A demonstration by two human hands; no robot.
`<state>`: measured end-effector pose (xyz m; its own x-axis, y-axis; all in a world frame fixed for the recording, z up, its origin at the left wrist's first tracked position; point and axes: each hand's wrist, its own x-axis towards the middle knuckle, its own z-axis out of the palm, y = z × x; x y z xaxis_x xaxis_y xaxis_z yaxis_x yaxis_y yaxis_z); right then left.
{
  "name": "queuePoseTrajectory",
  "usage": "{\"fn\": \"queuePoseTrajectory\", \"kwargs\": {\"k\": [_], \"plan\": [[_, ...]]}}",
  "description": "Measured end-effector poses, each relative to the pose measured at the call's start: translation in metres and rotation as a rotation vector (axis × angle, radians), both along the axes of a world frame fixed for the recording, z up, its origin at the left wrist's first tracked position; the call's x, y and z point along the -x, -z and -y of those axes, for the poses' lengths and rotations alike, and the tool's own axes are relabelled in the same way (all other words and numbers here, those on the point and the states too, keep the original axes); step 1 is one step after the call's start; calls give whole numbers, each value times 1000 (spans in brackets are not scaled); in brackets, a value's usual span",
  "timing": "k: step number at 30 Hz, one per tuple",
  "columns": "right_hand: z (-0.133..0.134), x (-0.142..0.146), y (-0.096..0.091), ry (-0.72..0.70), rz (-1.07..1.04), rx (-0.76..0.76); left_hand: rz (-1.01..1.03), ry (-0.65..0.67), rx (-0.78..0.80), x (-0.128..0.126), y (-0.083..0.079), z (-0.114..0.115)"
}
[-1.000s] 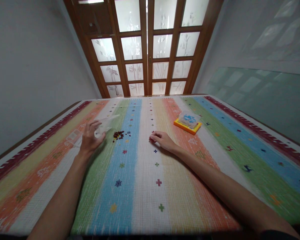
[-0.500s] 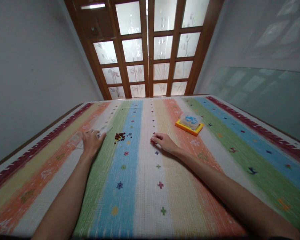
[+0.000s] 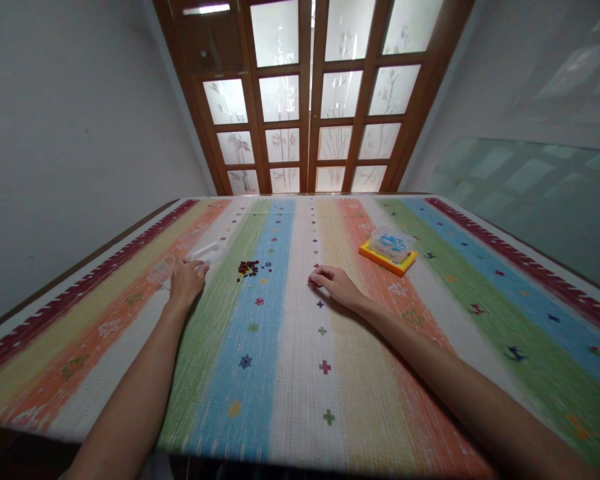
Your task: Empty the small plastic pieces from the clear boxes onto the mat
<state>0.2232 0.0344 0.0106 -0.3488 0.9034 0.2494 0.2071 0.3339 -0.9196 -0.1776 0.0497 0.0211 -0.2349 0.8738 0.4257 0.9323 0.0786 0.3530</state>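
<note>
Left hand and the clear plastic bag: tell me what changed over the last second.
The left hand brought the clear plastic bag down from a raised, crumpled hold and now presses it flat on the striped cloth. The right hand stayed resting on the cloth, and the pile of dark beads and the orange-based box kept their places.

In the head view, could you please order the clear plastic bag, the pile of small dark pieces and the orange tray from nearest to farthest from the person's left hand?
1. Clear plastic bag: under the left hand, touching its fingers.
2. Pile of small dark pieces: just right of that hand, on the blue stripe.
3. Orange tray: far right, beyond the right hand.
</note>
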Motion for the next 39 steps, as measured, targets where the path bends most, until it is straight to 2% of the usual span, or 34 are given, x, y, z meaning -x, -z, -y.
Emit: {"fn": "queuePoseTrajectory", "kwargs": {"k": [5,11,17,20,22,24,26,28,31,33,39], "plan": [[0,-1,-1,-4,45,-11,4,-71,38,3,-4,9],[-1,-2,0,-4,64,-17,27,-172,42,-5,-9,14],[1,-1,-1,-2,64,-26,25,-156,-1,-9,-13,17],[2,-1,-3,-3,71,-19,-13,-164,-73,-15,-16,16],[2,-1,-3,-5,74,-17,-23,-105,-157,-26,-17,15],[2,-1,-3,-6,77,-19,-19,33,-207,-44,-13,13],[2,-1,-3,-9,79,-19,-29,211,-150,-65,-7,12],[1,-1,-2,-9,80,-13,-65,364,-18,-87,1,10],[-1,-1,-2,-6,72,-2,-113,437,183,-110,11,4],[-2,0,-2,-5,69,4,-117,463,226,-117,14,-2],[-5,3,-4,-1,43,37,-46,623,53,-116,18,-15]]}}
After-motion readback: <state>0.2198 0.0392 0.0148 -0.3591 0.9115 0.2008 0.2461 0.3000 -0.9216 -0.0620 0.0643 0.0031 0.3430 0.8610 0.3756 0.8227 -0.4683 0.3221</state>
